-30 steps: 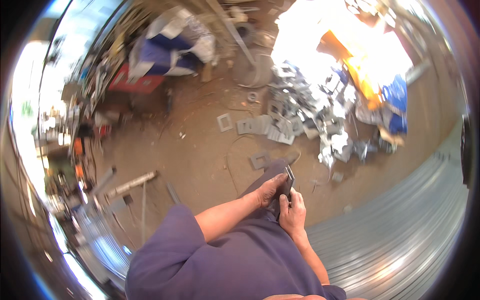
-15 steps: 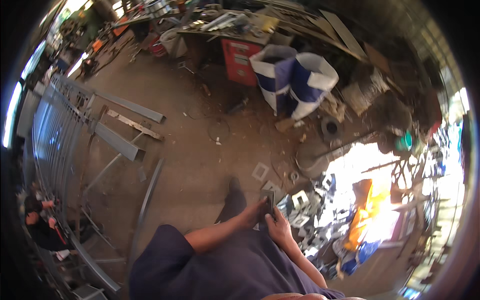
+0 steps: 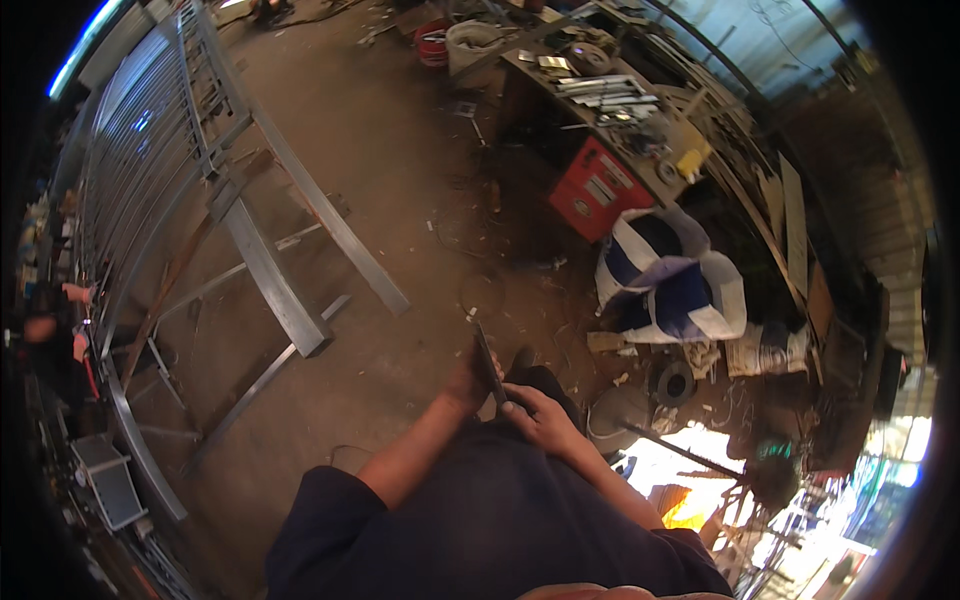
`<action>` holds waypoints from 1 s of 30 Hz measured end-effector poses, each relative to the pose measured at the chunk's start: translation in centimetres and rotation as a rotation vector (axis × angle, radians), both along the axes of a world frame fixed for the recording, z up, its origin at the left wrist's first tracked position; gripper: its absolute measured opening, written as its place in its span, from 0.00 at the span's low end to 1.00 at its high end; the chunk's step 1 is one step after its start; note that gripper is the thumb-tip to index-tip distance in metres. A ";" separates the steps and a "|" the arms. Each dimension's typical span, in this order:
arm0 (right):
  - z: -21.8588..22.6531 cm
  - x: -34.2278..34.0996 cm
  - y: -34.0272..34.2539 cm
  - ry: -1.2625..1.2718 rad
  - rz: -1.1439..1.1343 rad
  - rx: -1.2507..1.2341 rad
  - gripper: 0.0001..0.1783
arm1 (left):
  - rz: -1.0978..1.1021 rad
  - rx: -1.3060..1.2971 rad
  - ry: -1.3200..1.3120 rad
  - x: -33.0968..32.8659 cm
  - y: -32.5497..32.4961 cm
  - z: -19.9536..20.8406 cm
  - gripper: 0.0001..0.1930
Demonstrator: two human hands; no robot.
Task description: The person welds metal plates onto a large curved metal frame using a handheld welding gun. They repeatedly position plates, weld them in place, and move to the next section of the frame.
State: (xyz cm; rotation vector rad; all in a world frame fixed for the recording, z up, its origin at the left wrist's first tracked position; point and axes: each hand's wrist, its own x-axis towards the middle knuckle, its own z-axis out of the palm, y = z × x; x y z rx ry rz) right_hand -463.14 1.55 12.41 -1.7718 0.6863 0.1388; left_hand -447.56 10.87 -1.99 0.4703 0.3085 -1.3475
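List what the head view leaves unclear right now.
Head view:
Left hand: partly hidden by the thin, dark, flat piece.
That piece's broad faces: turned nearly edge-on.
Dark-clad co-worker, left rim: too dark and small for detail.
White sunlit patch, lower right: washed out by glare.

Floor (image 3: pixel 400 170): dim, brownish. Sunlit patch (image 3: pixel 695 447), lower right: blown out. Metal bars (image 3: pixel 142 120): bluish glints. Rim: black, fisheye-bowed. Detail: slightly soft.

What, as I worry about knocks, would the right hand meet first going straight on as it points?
The right hand would first meet the dark flat plate it holds, then probably the left hand just beyond, though depth is unclear from this one view.
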 end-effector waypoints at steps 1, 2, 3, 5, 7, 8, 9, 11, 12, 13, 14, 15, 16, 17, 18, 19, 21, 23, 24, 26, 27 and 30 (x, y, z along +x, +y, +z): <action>-0.5 2.0 -2.5 -0.024 0.042 -0.001 0.25 | 0.053 0.013 -0.026 1.8 -1.7 0.3 0.20; -0.9 4.1 -5.0 -0.046 0.086 -0.003 0.24 | 0.100 0.051 -0.038 3.5 -3.4 0.7 0.19; -1.4 6.1 -7.4 -0.068 0.132 -0.006 0.24 | 0.150 0.087 -0.048 5.1 -4.9 1.0 0.18; -2.3 10.7 -12.2 -0.074 0.269 -0.035 0.23 | 0.260 0.135 -0.075 8.3 -8.0 0.7 0.18; -2.5 15.4 -17.1 -0.046 0.412 -0.111 0.22 | 0.345 0.144 -0.109 11.7 -11.4 0.2 0.18; -2.4 17.5 -18.7 -0.042 0.448 -0.126 0.21 | 0.397 0.166 -0.126 13.2 -12.7 0.6 0.18; -1.9 19.9 -20.2 -0.045 0.492 -0.142 0.21 | 0.457 0.188 -0.148 14.8 -14.2 1.2 0.18; -0.5 23.9 -23.4 -0.012 0.579 -0.196 0.20 | 0.499 0.207 -0.161 17.4 -16.2 2.1 0.19; -0.4 25.8 -24.6 -0.015 0.572 -0.201 0.20 | 0.524 0.233 -0.181 18.5 -16.8 2.6 0.19; -0.1 27.8 -25.9 -0.019 0.557 -0.217 0.19 | 0.542 0.247 -0.202 20.5 -18.1 5.5 0.19; 0.1 29.7 -27.0 -0.023 0.539 -0.228 0.19 | 0.558 0.265 -0.223 22.4 -18.8 7.3 0.19; -0.3 31.7 -27.8 -0.083 0.487 -0.236 0.18 | 0.584 0.186 -0.188 23.8 -18.9 6.1 0.18; -0.3 33.9 -28.7 -0.058 0.490 -0.185 0.18 | 0.605 0.199 -0.178 25.4 -19.3 6.7 0.18; -0.5 36.2 -30.0 -0.026 0.486 -0.146 0.17 | 0.618 0.201 -0.162 27.3 -20.2 7.3 0.18; -0.6 38.5 -31.0 0.008 0.479 -0.105 0.17 | 0.627 0.204 -0.147 29.3 -20.9 7.5 0.18; -1.1 41.0 -31.6 -0.051 0.504 -0.144 0.17 | 0.680 0.235 -0.115 31.2 -21.5 6.4 0.17; -0.7 46.2 -33.7 -0.006 0.475 -0.155 0.16 | 0.749 0.243 -0.055 35.5 -24.1 2.0 0.17; 0.7 52.8 -35.0 0.032 0.470 -0.167 0.16 | 0.770 0.163 0.063 39.8 -25.5 0.1 0.16; 0.6 55.9 -36.3 0.005 0.449 -0.180 0.15 | 0.767 0.109 0.108 43.4 -26.3 -0.2 0.16; 1.1 61.8 -37.8 -0.012 0.391 -0.109 0.16 | 0.771 0.178 0.077 49.2 -27.2 0.5 0.17; 1.6 64.9 -38.3 -0.021 0.345 -0.040 0.16 | 0.773 0.212 0.061 52.1 -27.5 0.9 0.17; 3.9 74.2 -39.8 -0.055 0.253 0.099 0.18 | 0.828 0.160 -0.035 59.2 -26.9 -0.2 0.17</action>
